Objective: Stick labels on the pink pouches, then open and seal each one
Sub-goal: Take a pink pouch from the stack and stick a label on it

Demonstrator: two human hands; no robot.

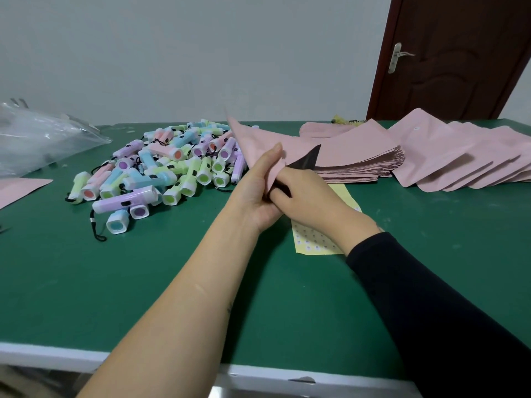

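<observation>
A pink pouch [258, 139] is held up above the green table [143, 282], tilted, its dark inside showing at the mouth. My left hand [260, 191] holds its lower edge from the left, fingers straight along the pink face. My right hand [304, 196] grips the pouch mouth, fingertips tucked inside the opening. Beneath my right wrist lies a yellow label sheet [313, 239] with small stickers. Behind the hands sits a flat stack of pink pouches [359, 159].
A heap of pastel mini flashlights [161, 168] lies left of centre. Fanned pink pouches [465, 159] spread at the right. A clear plastic bag [37, 139] and one pink pouch [17, 189] are at far left. A brown door [454, 67] stands behind.
</observation>
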